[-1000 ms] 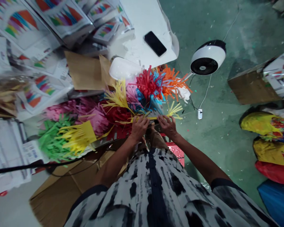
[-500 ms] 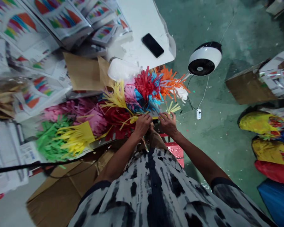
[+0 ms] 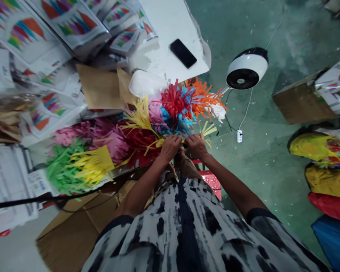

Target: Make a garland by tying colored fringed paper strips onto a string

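Close together in front of my body, my left hand (image 3: 170,147) and my right hand (image 3: 197,146) both have their fingers closed on a yellow fringed paper tassel (image 3: 209,130). Its cut strips fan out beyond the right fingers; the middle is largely covered by my hands. Just past my fingertips lie loose tissue-paper tassels: red (image 3: 172,97), orange (image 3: 205,99), pink (image 3: 157,117) and pale yellow (image 3: 140,118). To the left are a dark red tassel (image 3: 141,140), a green one (image 3: 65,166) and a yellow fringed sheet (image 3: 95,166).
Packaged boxes with printed garlands (image 3: 76,26) crowd the table's left side. A black phone (image 3: 183,53) lies on the white tabletop (image 3: 170,19). On the green floor stand a fan (image 3: 247,70) with a cord and an open carton (image 3: 303,98). A red stool (image 3: 212,181) is below my right arm.
My right hand has moved left, closer to my left hand, along the yellow tassel. My left hand has stayed nearly in place. The view has shifted slightly.
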`<state>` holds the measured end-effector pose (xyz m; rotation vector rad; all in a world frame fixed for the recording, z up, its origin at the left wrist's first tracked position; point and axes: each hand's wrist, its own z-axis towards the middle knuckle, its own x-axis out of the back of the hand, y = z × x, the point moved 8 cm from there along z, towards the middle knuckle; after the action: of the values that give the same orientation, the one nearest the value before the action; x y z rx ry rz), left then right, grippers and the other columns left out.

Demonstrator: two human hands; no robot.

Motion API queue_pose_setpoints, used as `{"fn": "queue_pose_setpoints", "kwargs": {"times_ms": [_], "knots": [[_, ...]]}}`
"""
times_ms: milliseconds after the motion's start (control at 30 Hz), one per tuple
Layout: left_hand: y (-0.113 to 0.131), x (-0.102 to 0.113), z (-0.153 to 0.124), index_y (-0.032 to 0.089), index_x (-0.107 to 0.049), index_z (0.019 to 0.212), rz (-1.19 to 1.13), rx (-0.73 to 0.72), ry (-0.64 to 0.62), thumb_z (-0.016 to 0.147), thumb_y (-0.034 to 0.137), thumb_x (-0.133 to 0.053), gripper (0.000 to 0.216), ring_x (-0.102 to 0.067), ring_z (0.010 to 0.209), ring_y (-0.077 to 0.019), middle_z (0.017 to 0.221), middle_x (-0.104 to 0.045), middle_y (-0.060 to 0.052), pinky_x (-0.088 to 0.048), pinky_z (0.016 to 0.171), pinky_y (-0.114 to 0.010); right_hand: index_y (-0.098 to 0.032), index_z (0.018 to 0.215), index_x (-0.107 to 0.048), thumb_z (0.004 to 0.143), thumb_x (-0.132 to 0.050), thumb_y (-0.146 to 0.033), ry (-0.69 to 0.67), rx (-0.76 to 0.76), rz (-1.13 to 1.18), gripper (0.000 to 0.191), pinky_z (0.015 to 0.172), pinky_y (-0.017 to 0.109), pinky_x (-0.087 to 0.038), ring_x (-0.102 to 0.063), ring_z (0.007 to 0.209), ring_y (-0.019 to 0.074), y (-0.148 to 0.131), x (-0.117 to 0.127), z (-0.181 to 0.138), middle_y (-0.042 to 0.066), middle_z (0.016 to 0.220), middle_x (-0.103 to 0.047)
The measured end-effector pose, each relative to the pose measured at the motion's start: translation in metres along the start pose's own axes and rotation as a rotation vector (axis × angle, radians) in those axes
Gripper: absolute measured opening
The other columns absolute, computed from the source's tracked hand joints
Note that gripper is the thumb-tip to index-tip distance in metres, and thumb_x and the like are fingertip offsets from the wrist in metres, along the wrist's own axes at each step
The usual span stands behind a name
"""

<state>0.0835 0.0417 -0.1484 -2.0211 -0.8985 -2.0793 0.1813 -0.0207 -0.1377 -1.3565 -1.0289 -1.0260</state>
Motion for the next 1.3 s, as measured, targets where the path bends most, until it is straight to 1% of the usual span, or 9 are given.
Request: {"fn": "queue_pose_setpoints", "kwargs": {"times_ms": [200, 333, 433, 600, 800, 967, 1100, 1200, 1300], "knots": [[-0.001, 0.002, 0.001, 0.02, -0.069, 0.107, 0.026, 0.007, -0.009, 0.102, 0.025, -0.053, 0.017, -0.062, 0.102, -0.0303, 0.109, -0.072, -0.013, -0.043, 0.083, -0.042, -0.02, 0.1, -0.069, 0.107, -0.048, -0.026, 0.016, -0.014, -0.007, 0.023, 0.097, 0.044, -0.031, -0.055, 0.1, 0.0271, 0.002, -0.004, 0.002, 0.01, 0.1, -0.071], [-0.012, 0.006, -0.004, 0.02, -0.07, 0.103, 0.019, 0.107, 0.015, 0.104, 0.028, -0.051, 0.021, -0.062, 0.103, -0.031, 0.104, -0.072, -0.014, -0.041, 0.085, -0.043, -0.018, 0.1, -0.069, 0.108, -0.047, -0.033, 0.043, -0.108, -0.039, 0.028, 0.096, 0.046, -0.031, -0.054, 0.099, 0.0284, 0.007, -0.003, 0.002, 0.013, 0.1, -0.07], [-0.021, 0.012, -0.008, 0.02, -0.071, 0.1, 0.009, 0.18, 0.034, 0.104, 0.032, -0.05, 0.024, -0.061, 0.106, -0.0314, 0.104, -0.072, -0.014, -0.039, 0.089, -0.045, -0.017, 0.102, -0.068, 0.106, -0.05, -0.036, -0.002, -0.155, -0.074, 0.026, 0.095, 0.046, -0.03, -0.053, 0.101, 0.0298, 0.012, -0.004, 0.004, 0.014, 0.103, -0.069], [-0.025, 0.021, -0.011, 0.02, -0.07, 0.1, -0.024, 0.248, -0.006, 0.103, 0.035, -0.052, 0.024, -0.059, 0.11, -0.033, 0.109, -0.073, -0.014, -0.035, 0.093, -0.047, -0.017, 0.104, -0.066, 0.106, -0.049, -0.038, -0.101, -0.176, -0.099, 0.028, 0.096, 0.047, -0.028, -0.052, 0.106, 0.0311, 0.016, -0.002, 0.007, 0.015, 0.108, -0.07], [-0.033, 0.03, -0.015, 0.021, -0.071, 0.099, -0.091, 0.321, 0.0, 0.101, 0.036, -0.055, 0.022, -0.058, 0.111, -0.0336, 0.109, -0.074, -0.013, -0.034, 0.093, -0.046, -0.018, 0.103, -0.066, 0.106, -0.049, -0.036, -0.075, -0.24, -0.042, 0.025, 0.092, 0.044, -0.027, -0.052, 0.104, 0.03, 0.023, 0.005, 0.002, 0.013, 0.106, -0.071], [-0.025, 0.028, -0.016, 0.023, -0.072, 0.108, -0.076, 0.259, 0.067, 0.101, 0.028, -0.053, 0.02, -0.057, 0.115, -0.0319, 0.114, -0.074, -0.012, -0.033, 0.101, -0.049, -0.018, 0.103, -0.068, 0.104, -0.053, -0.034, -0.02, -0.256, -0.039, 0.021, 0.092, 0.045, -0.026, -0.053, 0.103, 0.0298, 0.028, 0.008, -0.002, 0.013, 0.103, -0.072], [-0.002, 0.013, -0.015, 0.028, -0.07, 0.122, -0.062, 0.075, 0.039, 0.102, 0.021, -0.051, 0.028, -0.058, 0.118, -0.0296, 0.118, -0.074, -0.009, -0.032, 0.106, -0.049, -0.023, 0.103, -0.072, 0.102, -0.055, -0.024, 0.064, -0.073, -0.044, 0.017, 0.099, 0.047, -0.024, -0.054, 0.109, 0.0281, 0.01, 0.008, -0.001, 0.01, 0.108, -0.073], [0.006, 0.006, -0.017, 0.023, -0.069, 0.125, -0.035, 0.004, 0.027, 0.103, 0.02, -0.049, 0.03, -0.059, 0.115, -0.0303, 0.116, -0.073, -0.012, -0.035, 0.103, -0.049, -0.022, 0.1, -0.074, 0.1, -0.058, -0.021, 0.08, 0.028, -0.035, 0.016, 0.1, 0.045, -0.024, -0.055, 0.108, 0.0266, -0.001, 0.004, -0.004, 0.009, 0.106, -0.074], [0.011, 0.005, -0.02, 0.017, -0.071, 0.118, -0.029, -0.049, 0.044, 0.103, 0.021, -0.048, 0.027, -0.061, 0.11, -0.0298, 0.108, -0.073, -0.014, -0.039, 0.098, -0.047, -0.021, 0.102, -0.075, 0.098, -0.058, -0.019, 0.079, 0.078, -0.026, 0.017, 0.102, 0.044, -0.025, -0.055, 0.106, 0.0254, -0.008, 0.001, -0.01, 0.009, 0.101, -0.074]]}}
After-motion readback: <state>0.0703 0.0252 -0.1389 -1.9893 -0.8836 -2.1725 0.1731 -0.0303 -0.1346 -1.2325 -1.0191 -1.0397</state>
